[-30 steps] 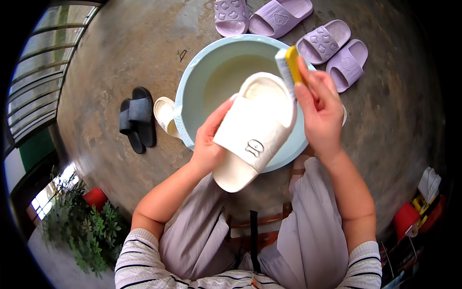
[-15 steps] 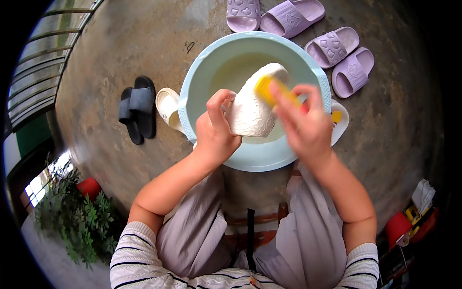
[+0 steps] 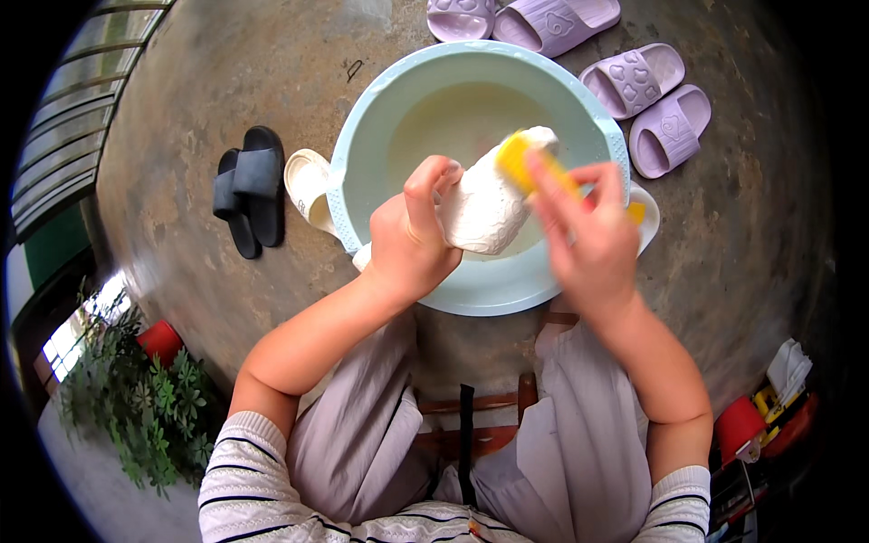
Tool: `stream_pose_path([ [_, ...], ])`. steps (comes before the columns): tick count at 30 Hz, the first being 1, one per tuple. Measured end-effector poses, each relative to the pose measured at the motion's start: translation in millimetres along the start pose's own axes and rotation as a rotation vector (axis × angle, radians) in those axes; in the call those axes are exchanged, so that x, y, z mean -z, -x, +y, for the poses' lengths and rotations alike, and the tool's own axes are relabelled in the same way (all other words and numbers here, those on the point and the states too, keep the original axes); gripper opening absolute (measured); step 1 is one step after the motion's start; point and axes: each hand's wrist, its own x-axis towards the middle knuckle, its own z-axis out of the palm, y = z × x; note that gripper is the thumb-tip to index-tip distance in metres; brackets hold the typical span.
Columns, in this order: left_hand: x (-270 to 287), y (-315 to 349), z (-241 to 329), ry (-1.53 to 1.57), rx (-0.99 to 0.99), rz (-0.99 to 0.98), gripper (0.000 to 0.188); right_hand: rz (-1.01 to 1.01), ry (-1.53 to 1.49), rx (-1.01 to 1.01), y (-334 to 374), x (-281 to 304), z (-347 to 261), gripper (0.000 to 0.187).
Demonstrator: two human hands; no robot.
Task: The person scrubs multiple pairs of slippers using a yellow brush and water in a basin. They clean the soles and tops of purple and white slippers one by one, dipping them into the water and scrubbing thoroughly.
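My left hand (image 3: pixel 412 231) grips a white slipper (image 3: pixel 484 213) with a raised pattern and holds it tilted over a light blue basin (image 3: pixel 338 185). In my right hand (image 3: pixel 593 240) is a yellow scrub brush (image 3: pixel 514 161), pressed against the slipper's upper side; motion blurs it, and my fingers cover part of it. Cloudy water (image 3: pixel 434 122) lies in the basin. Beside its left rim rests a cream slipper (image 3: pixel 308 181). A white slipper (image 3: pixel 649 226) at the right rim is partly hidden by the basin and my hand, with a small yellow piece (image 3: pixel 637 213) showing there.
Several lilac slippers (image 3: pixel 625 81) lie beyond the basin and to its right. A black pair of slides (image 3: pixel 262 185) sits at left. A leafy plant (image 3: pixel 163 407) and red pot (image 3: pixel 161 342) stand lower left, a railing (image 3: pixel 77 118) upper left, a red container (image 3: pixel 740 425) lower right.
The white slipper has turned in my left hand, its patterned face now foreshortened. The brush and my right hand have shifted slightly right. The whole view has moved a little.
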Motion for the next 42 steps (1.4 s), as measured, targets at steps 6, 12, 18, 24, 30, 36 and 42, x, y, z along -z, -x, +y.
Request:
stream_pose_path([
  [6,2.1,0.2,-2.6,-0.005,0.026,-0.011,0.076,-0.065,-0.102,0.119,29.5,-7.3,-21.8,0.042],
  [12,6.5,-11.6,13.2,0.394,0.477,-0.074,0.077,0.028,-0.162,0.052,16.8,-3.3,-20.9,0.045],
  [18,-1.4,-6.1,10.7,0.579,0.469,0.041,0.078,0.119,-0.227,-0.047,1.2,-8.6,-4.5,0.050],
  [24,-6.8,2.3,9.6,0.702,0.484,0.044,0.073,0.150,-0.240,-0.089,-0.2,-16.9,14.8,0.048],
  [30,-9.9,-7.0,-0.7,0.939,0.764,0.070,0.064,0.212,-0.474,-0.028,31.9,-38.0,0.1,0.050],
  [36,-9.5,-6.5,-3.6,1.128,0.786,-0.008,0.061,0.240,-0.505,-0.160,-27.1,-31.2,25.4,0.050],
  [42,8.6,-30.5,0.3,1.253,1.109,-0.102,0.055,0.198,-0.522,0.032,17.0,-21.7,-0.7,0.051],
])
